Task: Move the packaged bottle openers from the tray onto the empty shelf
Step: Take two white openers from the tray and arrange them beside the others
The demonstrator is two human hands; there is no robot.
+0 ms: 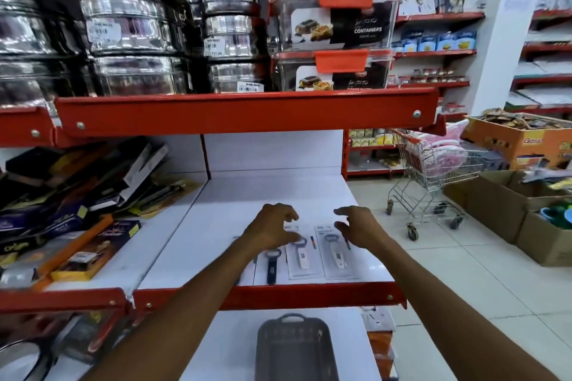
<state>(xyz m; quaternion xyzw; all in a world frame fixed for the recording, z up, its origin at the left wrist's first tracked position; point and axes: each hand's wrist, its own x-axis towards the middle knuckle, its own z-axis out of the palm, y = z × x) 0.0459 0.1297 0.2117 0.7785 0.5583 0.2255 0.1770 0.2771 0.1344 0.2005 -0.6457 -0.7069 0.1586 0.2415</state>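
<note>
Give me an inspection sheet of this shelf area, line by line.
Surface: white shelf, bare at the back.
Job's things: packaged bottle openers in a row near the front edge; grey tray on the shelf below, looks empty.
Clutter: boxed goods piled in the bay to the left.
Grips: left hand and right hand open, hovering over the packs.
Cables: nothing seen.
Surroundings: steel tins above, shopping trolley, cardboard boxes on the floor.

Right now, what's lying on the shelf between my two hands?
In the head view, two packaged openers with white handles lie flat on the white shelf, between the left hand and the right hand. Neither hand holds anything.
</note>
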